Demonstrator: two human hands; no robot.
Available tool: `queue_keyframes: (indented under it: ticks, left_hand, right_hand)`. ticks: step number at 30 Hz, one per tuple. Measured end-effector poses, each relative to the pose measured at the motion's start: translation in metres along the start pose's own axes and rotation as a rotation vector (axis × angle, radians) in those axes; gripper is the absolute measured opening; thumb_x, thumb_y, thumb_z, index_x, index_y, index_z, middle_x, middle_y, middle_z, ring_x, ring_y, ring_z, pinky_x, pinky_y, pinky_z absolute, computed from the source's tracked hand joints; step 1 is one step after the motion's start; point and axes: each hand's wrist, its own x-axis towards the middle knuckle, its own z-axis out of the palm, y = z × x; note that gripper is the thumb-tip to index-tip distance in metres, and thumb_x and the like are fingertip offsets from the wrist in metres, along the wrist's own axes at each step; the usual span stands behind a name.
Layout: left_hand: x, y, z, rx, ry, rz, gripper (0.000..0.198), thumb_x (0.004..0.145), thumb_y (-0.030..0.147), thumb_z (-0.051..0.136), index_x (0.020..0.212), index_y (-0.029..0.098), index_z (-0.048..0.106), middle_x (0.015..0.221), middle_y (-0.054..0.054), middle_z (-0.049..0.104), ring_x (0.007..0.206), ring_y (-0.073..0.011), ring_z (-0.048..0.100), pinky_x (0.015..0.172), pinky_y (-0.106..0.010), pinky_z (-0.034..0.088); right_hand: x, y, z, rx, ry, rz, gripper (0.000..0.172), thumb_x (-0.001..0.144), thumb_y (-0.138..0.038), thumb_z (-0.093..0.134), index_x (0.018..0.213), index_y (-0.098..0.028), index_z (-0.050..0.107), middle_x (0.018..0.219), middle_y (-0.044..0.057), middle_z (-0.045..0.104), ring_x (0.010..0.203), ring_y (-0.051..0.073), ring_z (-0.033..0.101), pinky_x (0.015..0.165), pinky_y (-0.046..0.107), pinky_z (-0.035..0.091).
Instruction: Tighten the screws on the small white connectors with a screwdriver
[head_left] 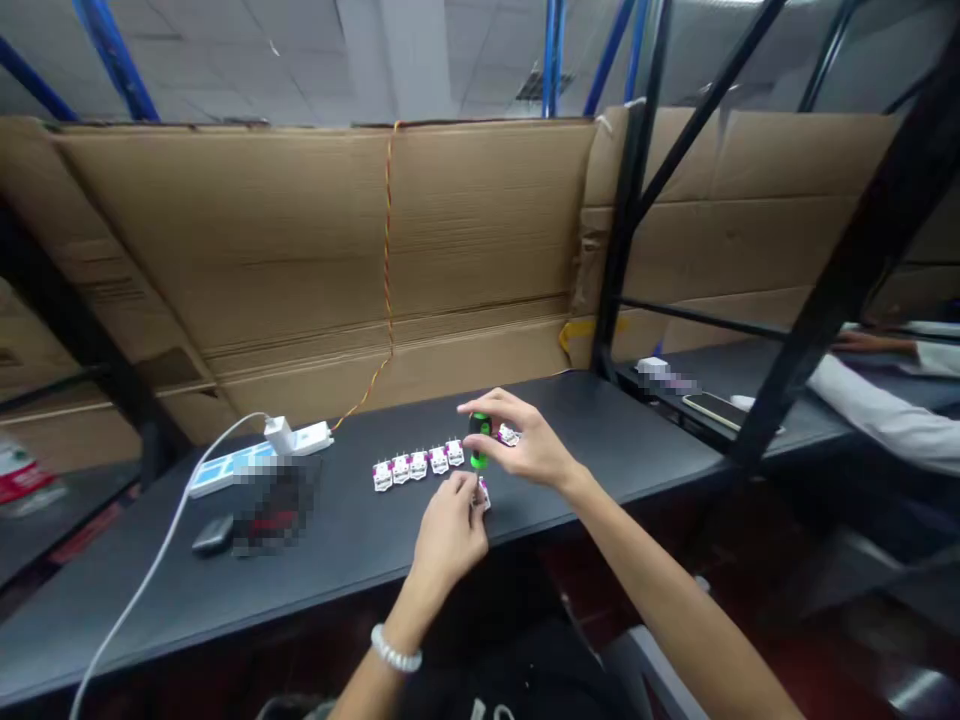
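My right hand [519, 432] is closed around a short screwdriver [480, 440] with a black and green handle, held upright with its tip pointing down. Below it, my left hand [452, 520] pinches a small white and purple part [484, 494] on the table, mostly covered by the fingers. The screwdriver's tip meets the part near the left fingertips; the exact contact is hidden. Just left of the hands, several similar white and purple parts [418, 465] stand in a row. Another such part [508, 435] lies behind my right hand.
On the dark table [360, 540], a power strip [247, 465] with a white charger [279, 434] and cable lies at the left, near a dark mouse-like object [214, 535]. Cardboard [300, 250] walls the back. Black rack posts [630, 200] stand right; beyond them is another person's sleeve [877, 415].
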Motion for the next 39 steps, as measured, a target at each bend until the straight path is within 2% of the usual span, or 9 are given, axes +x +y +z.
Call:
queue_keyframes:
  ticks: [3, 6, 10, 12, 17, 23, 28, 34, 39]
  left_hand:
    - [0.0004, -0.0007, 0.0008, 0.007, -0.003, 0.002, 0.019, 0.09, 0.005, 0.051, 0.095, 0.022, 0.056, 0.106, -0.007, 0.064, 0.099, -0.0245, 0.063, 0.091, -0.037, 0.052]
    - [0.0009, -0.0022, 0.0025, 0.008, 0.005, 0.005, 0.019, 0.091, 0.005, 0.052, 0.096, 0.022, 0.057, 0.108, -0.007, 0.064, 0.102, -0.0242, 0.064, 0.093, -0.036, 0.052]
    - [0.0015, -0.0016, 0.0028, 0.017, 0.01, 0.01, 0.019, 0.091, 0.006, 0.051, 0.097, 0.022, 0.057, 0.11, -0.007, 0.065, 0.102, -0.0246, 0.064, 0.093, -0.037, 0.053]
    - [0.0018, -0.0006, 0.002, 0.025, 0.005, 0.001, 0.018, 0.091, 0.005, 0.052, 0.096, 0.022, 0.057, 0.108, -0.007, 0.065, 0.101, -0.025, 0.064, 0.093, -0.037, 0.053]
    - [0.0017, 0.0006, 0.0005, 0.009, -0.004, 0.003, 0.019, 0.09, 0.005, 0.052, 0.095, 0.022, 0.057, 0.107, -0.008, 0.065, 0.101, -0.0251, 0.064, 0.093, -0.038, 0.053]
    - [0.001, -0.0014, 0.0023, 0.005, 0.008, 0.003, 0.02, 0.09, 0.004, 0.052, 0.096, 0.022, 0.058, 0.109, -0.008, 0.064, 0.101, -0.024, 0.064, 0.093, -0.036, 0.053]
    - [0.0009, -0.0017, 0.0021, 0.003, 0.002, 0.005, 0.02, 0.089, 0.003, 0.052, 0.096, 0.022, 0.057, 0.109, -0.008, 0.064, 0.102, -0.0242, 0.063, 0.094, -0.037, 0.053]
    - [0.0009, 0.0015, 0.0004, 0.004, -0.021, -0.017, 0.02, 0.091, 0.004, 0.051, 0.096, 0.022, 0.057, 0.11, -0.008, 0.064, 0.104, -0.0245, 0.063, 0.096, -0.037, 0.052]
    - [0.0014, -0.0002, 0.002, 0.013, -0.02, -0.005, 0.021, 0.091, 0.002, 0.05, 0.097, 0.021, 0.058, 0.11, -0.009, 0.064, 0.104, -0.0247, 0.063, 0.095, -0.037, 0.052]
  right_hand:
    - [-0.0002, -0.0032, -0.0018, -0.072, -0.015, -0.023, 0.044, 0.094, -0.028, 0.076, 0.137, -0.025, 0.071, 0.115, 0.008, 0.07, 0.1, 0.021, 0.066, 0.09, 0.035, 0.057]
    - [-0.0006, -0.0056, -0.003, 0.048, -0.099, -0.032, 0.051, 0.101, -0.021, 0.06, 0.152, -0.025, 0.058, 0.129, 0.01, 0.07, 0.115, 0.022, 0.067, 0.1, 0.038, 0.056]
    - [0.0003, -0.0052, -0.0002, -0.028, -0.011, -0.016, 0.033, 0.094, -0.03, 0.076, 0.127, -0.024, 0.076, 0.108, 0.006, 0.073, 0.092, 0.019, 0.068, 0.083, 0.032, 0.057]
    - [0.0001, -0.0051, 0.0011, -0.118, 0.033, -0.015, 0.035, 0.089, -0.035, 0.083, 0.121, -0.023, 0.078, 0.104, 0.006, 0.071, 0.088, 0.019, 0.065, 0.079, 0.032, 0.056]
    - [-0.0019, -0.0072, -0.0014, 0.033, -0.105, 0.011, 0.054, 0.1, -0.02, 0.059, 0.153, -0.024, 0.055, 0.13, 0.01, 0.07, 0.11, 0.021, 0.067, 0.094, 0.036, 0.056]
    - [0.0019, -0.0081, -0.0055, -0.125, -0.037, 0.038, 0.039, 0.093, -0.028, 0.075, 0.131, -0.023, 0.074, 0.101, 0.005, 0.071, 0.081, 0.017, 0.062, 0.078, 0.032, 0.055]
    - [-0.0001, -0.0093, -0.0069, 0.053, -0.151, 0.027, 0.055, 0.1, -0.018, 0.056, 0.154, -0.023, 0.055, 0.132, 0.011, 0.069, 0.116, 0.022, 0.067, 0.1, 0.037, 0.056]
    - [0.0017, -0.0041, -0.0056, 0.016, -0.096, 0.039, 0.038, 0.097, -0.022, 0.065, 0.135, -0.023, 0.072, 0.108, 0.006, 0.072, 0.085, 0.016, 0.064, 0.084, 0.031, 0.055]
    - [0.0027, -0.0028, -0.0057, -0.004, -0.074, 0.032, 0.033, 0.095, -0.027, 0.072, 0.127, -0.022, 0.075, 0.106, 0.005, 0.072, 0.083, 0.016, 0.061, 0.082, 0.031, 0.053]
